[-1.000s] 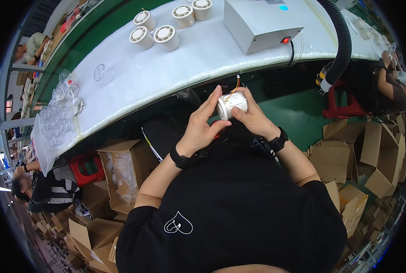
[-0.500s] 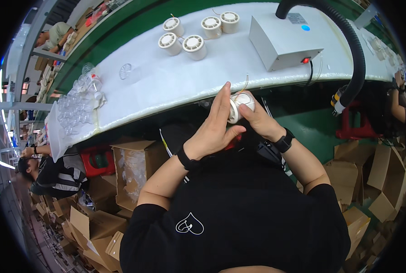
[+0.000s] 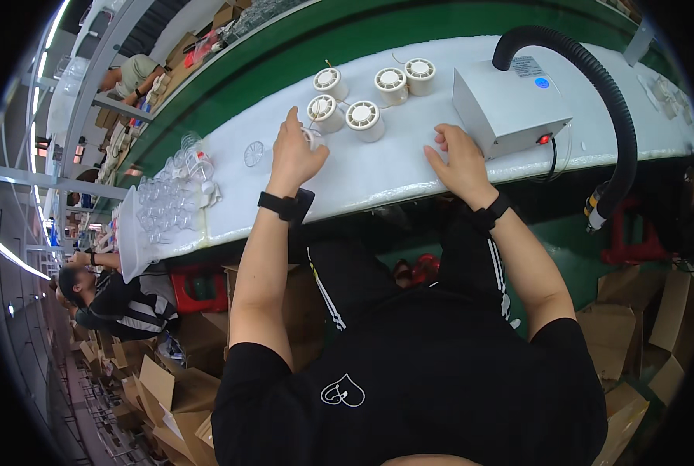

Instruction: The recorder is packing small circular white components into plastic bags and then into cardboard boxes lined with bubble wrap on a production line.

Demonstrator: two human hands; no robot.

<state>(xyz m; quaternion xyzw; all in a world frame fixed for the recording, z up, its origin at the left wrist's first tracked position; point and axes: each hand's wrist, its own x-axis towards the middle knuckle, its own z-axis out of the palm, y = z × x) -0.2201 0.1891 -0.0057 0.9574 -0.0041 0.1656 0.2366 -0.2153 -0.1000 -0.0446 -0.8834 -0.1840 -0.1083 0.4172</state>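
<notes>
At the left of the white-covered table, my left hand [image 3: 295, 155] has its fingers around a white cylindrical housing [image 3: 311, 137]. The palm and fingers hide most of that piece. Just beyond it stand several similar housings with slotted round tops, among them a near one [image 3: 364, 120] and a back one [image 3: 419, 76]; thin wires stick up from some. My right hand [image 3: 462, 161] is over the table's front part, left of the grey metal box [image 3: 510, 105]. Its fingers are loosely bent and apart, with nothing in them. A clear plastic disc [image 3: 254, 153] lies left of my left hand.
Clear plastic cups [image 3: 164, 206] crowd the table's left end. A black corrugated hose [image 3: 623, 116] arches from the grey box and hangs over the front edge at right. Cardboard boxes [image 3: 168, 388] lie around on the floor. Other people sit farther off at left.
My hands have parted from in front of my body. The left went to the left and forward onto the table with the housing; the right released it and moved right. The view has shifted.
</notes>
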